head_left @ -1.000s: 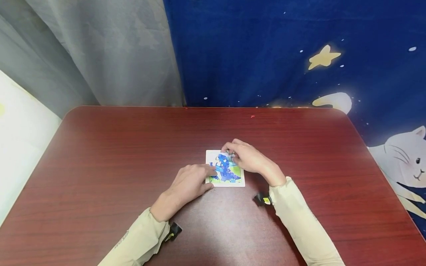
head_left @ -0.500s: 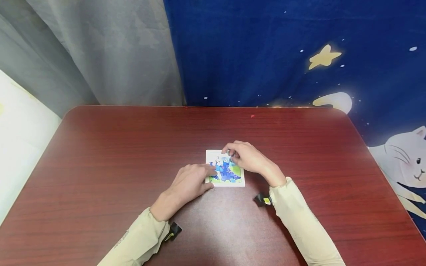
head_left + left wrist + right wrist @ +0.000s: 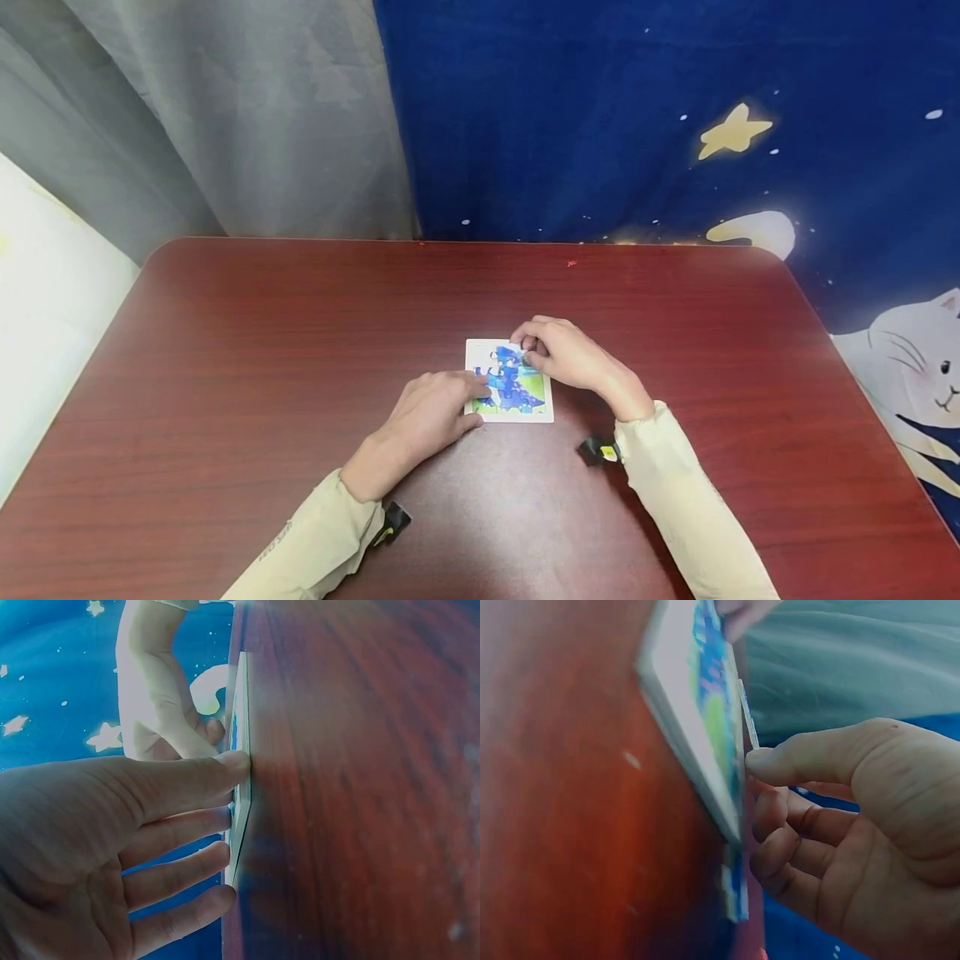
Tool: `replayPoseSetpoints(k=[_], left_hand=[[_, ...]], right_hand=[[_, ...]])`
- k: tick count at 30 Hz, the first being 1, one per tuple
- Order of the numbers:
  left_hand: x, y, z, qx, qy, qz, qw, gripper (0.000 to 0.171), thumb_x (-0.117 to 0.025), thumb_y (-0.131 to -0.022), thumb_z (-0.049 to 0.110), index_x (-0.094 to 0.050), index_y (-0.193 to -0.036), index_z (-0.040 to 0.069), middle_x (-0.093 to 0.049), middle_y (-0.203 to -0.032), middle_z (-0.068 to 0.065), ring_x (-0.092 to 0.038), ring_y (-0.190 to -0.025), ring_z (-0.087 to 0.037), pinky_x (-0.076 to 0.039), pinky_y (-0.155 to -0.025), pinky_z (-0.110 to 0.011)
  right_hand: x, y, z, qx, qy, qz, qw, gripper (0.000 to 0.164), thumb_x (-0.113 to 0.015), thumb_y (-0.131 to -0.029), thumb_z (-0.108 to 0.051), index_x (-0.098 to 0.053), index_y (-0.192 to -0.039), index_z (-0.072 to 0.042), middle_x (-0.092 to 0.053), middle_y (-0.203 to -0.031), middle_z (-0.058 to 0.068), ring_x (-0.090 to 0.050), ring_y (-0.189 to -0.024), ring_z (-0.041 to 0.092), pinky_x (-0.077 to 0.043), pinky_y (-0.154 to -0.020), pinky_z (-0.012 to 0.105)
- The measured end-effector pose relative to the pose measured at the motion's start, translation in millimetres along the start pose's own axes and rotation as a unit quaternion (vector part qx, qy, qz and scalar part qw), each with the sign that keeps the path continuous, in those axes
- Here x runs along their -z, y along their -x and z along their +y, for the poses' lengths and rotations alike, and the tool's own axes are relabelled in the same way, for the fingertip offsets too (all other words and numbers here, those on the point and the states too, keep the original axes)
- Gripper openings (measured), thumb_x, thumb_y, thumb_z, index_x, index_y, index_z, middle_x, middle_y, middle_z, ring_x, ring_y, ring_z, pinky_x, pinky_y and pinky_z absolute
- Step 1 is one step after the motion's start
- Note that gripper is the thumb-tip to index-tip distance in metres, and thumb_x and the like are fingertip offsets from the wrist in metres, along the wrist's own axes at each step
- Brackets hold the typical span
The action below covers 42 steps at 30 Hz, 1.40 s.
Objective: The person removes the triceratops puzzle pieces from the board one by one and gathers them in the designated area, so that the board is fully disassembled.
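Note:
A square jigsaw puzzle (image 3: 517, 392) with a white border and a blue dinosaur picture lies flat on the table. My left hand (image 3: 431, 408) rests at its left side, fingertips on the picture and thumb at the near-left corner. In the left wrist view its fingers (image 3: 180, 874) look fairly straight against the board's edge (image 3: 241, 802). My right hand (image 3: 573, 354) is over the upper right corner. Between its thumb and finger it pinches a thin puzzle piece (image 3: 748, 712), tilted above the board; the hand hides that corner in the head view.
A small blue and pale piece (image 3: 736, 889) shows past the board's corner in the right wrist view. The reddish-brown table (image 3: 300, 333) extends around the puzzle. Grey (image 3: 292, 125) and blue (image 3: 555, 108) curtains hang behind. A tiny red scrap (image 3: 572, 263) lies near the far edge.
My right hand has shifted slightly right. The blue patch near the picture's top was out of sight half a second ago and shows again. My left hand stays in place.

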State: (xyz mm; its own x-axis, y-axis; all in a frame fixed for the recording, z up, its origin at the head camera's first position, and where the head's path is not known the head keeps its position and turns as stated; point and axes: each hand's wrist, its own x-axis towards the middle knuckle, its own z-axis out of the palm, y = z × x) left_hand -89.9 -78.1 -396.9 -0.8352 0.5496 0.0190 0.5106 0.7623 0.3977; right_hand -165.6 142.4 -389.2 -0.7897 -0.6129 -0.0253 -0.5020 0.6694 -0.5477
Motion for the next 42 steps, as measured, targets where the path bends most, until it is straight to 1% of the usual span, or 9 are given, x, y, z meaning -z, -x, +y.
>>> replayPoseSetpoints(k=[3,7,12,16,19,27,33,42], left_hand=[[-0.6,0.3,0.6,-0.005,0.004,0.003,1.0,0.032,-0.074,-0.079,0.021,-0.07,-0.111,0.016,-0.063,-0.118,0.002,-0.057,-0.111,-0.017,-0.049,-0.082,-0.041],[-1.0,0.6,1.4,-0.013,0.009,0.011,0.9998,0.031,-0.074,-0.079,0.019,-0.071,-0.11,0.015,-0.063,-0.118,0.002,-0.058,-0.11,-0.018,-0.049,-0.082,-0.04],[-0.9,2.0,1.6,-0.015,0.002,0.017,0.9997,0.031,-0.073,-0.081,0.02,-0.07,-0.111,0.014,-0.062,-0.12,0.0,-0.057,-0.111,-0.019,-0.049,-0.082,-0.041],[-1.8,2.7,2.4,-0.012,-0.011,0.021,0.9996,0.03,-0.073,-0.081,0.021,-0.071,-0.11,0.015,-0.063,-0.119,0.001,-0.058,-0.11,-0.018,-0.05,-0.079,-0.041],[-1.7,2.7,2.0,-0.008,-0.011,0.027,0.9996,0.03,-0.073,-0.08,0.022,-0.071,-0.109,0.016,-0.063,-0.118,0.002,-0.058,-0.11,-0.017,-0.05,-0.078,-0.041],[-2.9,0.1,3.4,-0.001,-0.01,0.021,0.9997,0.032,-0.073,-0.08,0.022,-0.07,-0.112,0.016,-0.063,-0.119,0.003,-0.056,-0.111,-0.016,-0.049,-0.081,-0.043],[-3.1,1.0,3.3,-0.005,-0.01,0.028,0.9995,0.033,-0.073,-0.08,0.021,-0.07,-0.111,0.015,-0.063,-0.119,0.001,-0.059,-0.108,-0.018,-0.05,-0.077,-0.043],[-2.8,0.5,3.6,-0.007,-0.008,0.027,0.9996,0.033,-0.073,-0.08,0.022,-0.07,-0.111,0.015,-0.063,-0.118,0.001,-0.057,-0.111,-0.016,-0.049,-0.079,-0.043]], right_hand=[[10,6,8,-0.002,-0.004,0.027,1.0,0.02,-0.061,-0.085,-0.002,-0.065,-0.104,-0.005,-0.057,-0.086,0.001,-0.053,-0.074,0.014,-0.046,-0.065,0.027],[25,19,20,-0.016,-0.003,0.056,0.998,0.021,-0.062,-0.084,-0.003,-0.064,-0.105,-0.006,-0.057,-0.084,0.0,-0.051,-0.07,0.014,-0.044,-0.062,0.029],[40,34,37,-0.035,0.013,0.067,0.997,0.022,-0.063,-0.084,-0.002,-0.064,-0.105,-0.006,-0.056,-0.082,0.0,-0.049,-0.069,0.015,-0.042,-0.065,0.031],[45,45,48,-0.052,0.009,0.07,0.996,0.022,-0.063,-0.084,-0.002,-0.063,-0.106,-0.006,-0.056,-0.082,0.0,-0.049,-0.07,0.015,-0.041,-0.065,0.032],[48,47,53,-0.06,0.004,0.069,0.996,0.022,-0.062,-0.084,0.0,-0.064,-0.105,-0.006,-0.056,-0.082,0.001,-0.049,-0.069,0.016,-0.041,-0.066,0.033],[48,50,60,-0.086,0.004,0.049,0.995,0.019,-0.062,-0.083,0.0,-0.065,-0.101,-0.005,-0.058,-0.082,0.003,-0.051,-0.07,0.016,-0.042,-0.067,0.033],[46,51,66,-0.083,0.007,0.046,0.995,0.019,-0.062,-0.081,0.001,-0.067,-0.098,-0.005,-0.058,-0.08,0.002,-0.052,-0.07,0.015,-0.043,-0.066,0.032],[45,51,69,-0.095,-0.007,0.039,0.995,0.02,-0.064,-0.081,0.003,-0.068,-0.099,-0.004,-0.059,-0.08,0.002,-0.053,-0.071,0.016,-0.043,-0.065,0.03]])
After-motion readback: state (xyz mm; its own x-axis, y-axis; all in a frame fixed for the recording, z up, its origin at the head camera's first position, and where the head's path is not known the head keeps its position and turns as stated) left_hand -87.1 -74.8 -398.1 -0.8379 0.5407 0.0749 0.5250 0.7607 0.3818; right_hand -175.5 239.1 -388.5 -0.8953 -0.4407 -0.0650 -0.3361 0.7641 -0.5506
